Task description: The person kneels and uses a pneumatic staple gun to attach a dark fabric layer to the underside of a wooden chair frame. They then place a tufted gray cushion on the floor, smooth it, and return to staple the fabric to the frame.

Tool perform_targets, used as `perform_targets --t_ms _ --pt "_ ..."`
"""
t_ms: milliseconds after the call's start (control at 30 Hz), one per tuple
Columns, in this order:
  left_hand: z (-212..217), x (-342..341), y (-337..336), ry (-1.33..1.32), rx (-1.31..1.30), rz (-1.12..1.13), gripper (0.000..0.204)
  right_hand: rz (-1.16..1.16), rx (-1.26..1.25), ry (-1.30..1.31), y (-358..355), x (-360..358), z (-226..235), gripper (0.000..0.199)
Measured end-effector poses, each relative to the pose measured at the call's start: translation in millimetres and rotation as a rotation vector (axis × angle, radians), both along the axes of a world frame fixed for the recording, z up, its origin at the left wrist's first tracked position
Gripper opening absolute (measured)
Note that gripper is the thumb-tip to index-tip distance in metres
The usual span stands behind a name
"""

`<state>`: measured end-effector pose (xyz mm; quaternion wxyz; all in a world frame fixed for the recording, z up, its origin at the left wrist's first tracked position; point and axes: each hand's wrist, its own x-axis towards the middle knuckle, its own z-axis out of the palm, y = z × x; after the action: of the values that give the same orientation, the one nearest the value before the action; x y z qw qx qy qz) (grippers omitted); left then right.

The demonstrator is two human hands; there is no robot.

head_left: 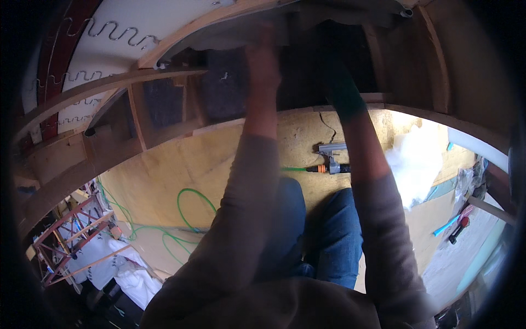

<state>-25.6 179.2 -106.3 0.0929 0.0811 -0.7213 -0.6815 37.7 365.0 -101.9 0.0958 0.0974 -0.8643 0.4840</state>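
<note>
Both my arms reach up into the dark inside of a wooden furniture frame (137, 112). Smeared by motion, my left hand (265, 63) is bare and raised against loose grey fabric (235, 34) under the frame's upper rail. My right hand (341, 79) wears a dark green glove and goes into deep shadow. The fingers of both hands are too blurred or dark to make out. Below them a pneumatic staple gun (333, 160) lies on a yellowish board (230, 145), with a green air hose (296, 169) joined to it by an orange fitting.
Zigzag springs (115, 32) cross a white panel at the upper left. Green hose loops (189, 200) lie left of my knees. White wadding (413, 164) sits at the right, near a red-and-black tool (459, 229). A reddish rack (68, 230) and white cloth (134, 279) are lower left.
</note>
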Motion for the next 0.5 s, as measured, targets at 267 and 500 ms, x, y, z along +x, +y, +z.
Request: perform_targets --t_ms 267,500 --pt "-9.9 1.4 6.6 -0.073 0.178 0.09 0.048 -0.07 0.102 0.092 -48.9 -91.7 -11.5 0.04" --pt "-11.3 30.3 -19.6 0.081 -0.011 -0.054 0.037 -0.086 0.063 0.111 -55.5 -95.7 -17.6 0.038"
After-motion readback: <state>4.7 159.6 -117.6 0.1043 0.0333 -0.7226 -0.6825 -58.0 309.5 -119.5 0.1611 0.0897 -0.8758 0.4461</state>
